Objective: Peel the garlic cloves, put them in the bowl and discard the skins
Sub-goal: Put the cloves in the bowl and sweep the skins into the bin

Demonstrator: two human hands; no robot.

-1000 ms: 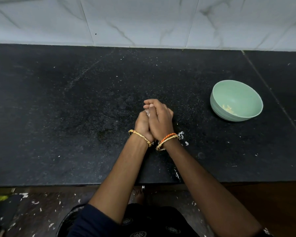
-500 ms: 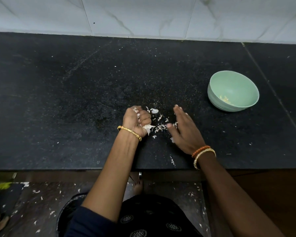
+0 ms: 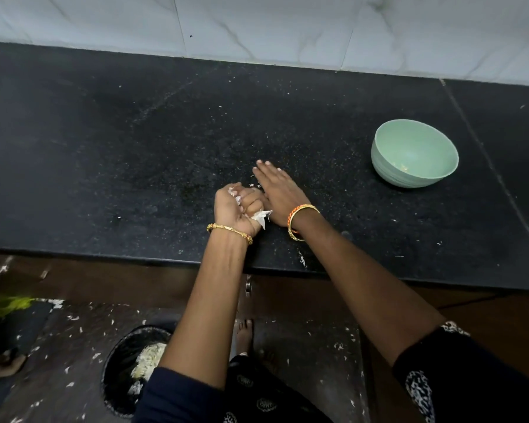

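Two hands meet near the front of the black stone counter, and the step in hand looks like gathering the skins for the bin. The left hand is a fist, fingers curled tight round a wad of white garlic skins, a tuft of which pokes out by the wrist. The right hand lies flat on the counter with fingers straight and together, its inner edge against the fist, as if sweeping the loose flakes toward it. To do this well, I would keep that flat palm low and draw the flakes in slowly, since papery skin lifts and scatters easily; the fist should stay closed until it is over the bin. The green bowl stands well apart to the right, with a few pale peeled cloves at its bottom, so nothing swept here should reach it. The counter's front edge is just behind the wrists, and the black bin, already holding a pile of skins, sits on the floor below and to the left. Moving the fist back and down over that edge looks open. White scraps litter the floor, and a bare foot stands beside the bin.
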